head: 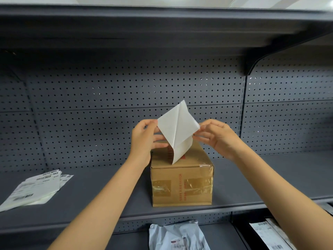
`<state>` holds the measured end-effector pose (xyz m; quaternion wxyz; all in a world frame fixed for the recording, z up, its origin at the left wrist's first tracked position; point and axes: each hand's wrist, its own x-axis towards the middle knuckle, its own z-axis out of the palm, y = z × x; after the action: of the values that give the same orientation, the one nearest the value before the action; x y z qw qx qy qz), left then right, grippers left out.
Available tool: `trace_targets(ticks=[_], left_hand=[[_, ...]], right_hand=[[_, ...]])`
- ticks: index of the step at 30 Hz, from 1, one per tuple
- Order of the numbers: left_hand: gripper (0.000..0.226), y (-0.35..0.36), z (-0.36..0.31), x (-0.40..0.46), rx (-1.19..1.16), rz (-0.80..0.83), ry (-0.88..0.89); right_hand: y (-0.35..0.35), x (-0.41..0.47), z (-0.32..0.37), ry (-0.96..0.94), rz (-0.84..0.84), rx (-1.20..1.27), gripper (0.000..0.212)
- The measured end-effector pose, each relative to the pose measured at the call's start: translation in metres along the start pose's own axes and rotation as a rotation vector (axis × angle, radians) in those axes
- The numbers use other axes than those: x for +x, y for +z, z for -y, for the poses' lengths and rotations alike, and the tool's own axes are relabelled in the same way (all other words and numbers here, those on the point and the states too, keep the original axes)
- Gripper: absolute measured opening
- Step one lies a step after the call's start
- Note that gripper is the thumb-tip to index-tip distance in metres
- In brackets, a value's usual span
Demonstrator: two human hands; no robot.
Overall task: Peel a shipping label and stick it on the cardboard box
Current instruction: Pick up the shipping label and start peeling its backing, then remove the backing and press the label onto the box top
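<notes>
A brown cardboard box (182, 184) with red print and clear tape stands on the grey shelf, in the middle of the view. Above its top I hold a white shipping label (177, 129) with its blank back towards me. The sheet is split partway into two layers, and one layer curls down towards the box top. My left hand (144, 139) pinches the label's left corner. My right hand (218, 136) pinches its right corner. Both hands hover just above the box without touching it.
A pile of printed shipping labels (34, 188) lies on the shelf (108, 192) at the left. A grey pegboard (126, 91) backs the shelf, with another shelf overhead. Below, a grey poly mailer (178, 235) and more labelled papers (268, 233) lie on the lower shelf.
</notes>
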<state>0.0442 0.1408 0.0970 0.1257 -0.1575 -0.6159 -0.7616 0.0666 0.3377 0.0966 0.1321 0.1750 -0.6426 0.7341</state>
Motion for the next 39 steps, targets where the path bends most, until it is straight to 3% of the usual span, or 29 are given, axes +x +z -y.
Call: trace_targets(ticks=[6, 12, 19, 27, 32, 37, 39], left_hand=[[0.012, -0.008, -0.002, 0.0, -0.074, -0.027, -0.024], [0.01, -0.014, 0.002, 0.004, -0.149, -0.091, -0.044], [0.012, -0.019, 0.01, 0.008, -0.196, -0.167, -0.057], [0.011, -0.021, 0.016, 0.012, -0.233, -0.212, -0.063], [0.012, -0.022, 0.015, 0.014, -0.24, -0.237, -0.063], [0.014, -0.021, 0.016, 0.015, -0.218, -0.241, -0.067], [0.014, -0.02, 0.017, 0.015, -0.216, -0.237, -0.064]], right_hand=[[-0.015, -0.004, -0.001, 0.02, 0.027, 0.078, 0.014], [-0.028, -0.008, -0.002, 0.067, -0.098, 0.125, 0.038], [-0.047, -0.018, -0.006, 0.096, -0.192, 0.294, 0.046], [-0.076, -0.031, -0.008, 0.084, -0.361, 0.421, 0.04], [-0.103, -0.038, -0.011, 0.019, -0.387, 0.571, 0.012], [-0.118, -0.044, -0.008, -0.02, -0.415, 0.652, 0.034], [-0.124, -0.044, -0.009, 0.021, -0.472, 0.628, 0.027]])
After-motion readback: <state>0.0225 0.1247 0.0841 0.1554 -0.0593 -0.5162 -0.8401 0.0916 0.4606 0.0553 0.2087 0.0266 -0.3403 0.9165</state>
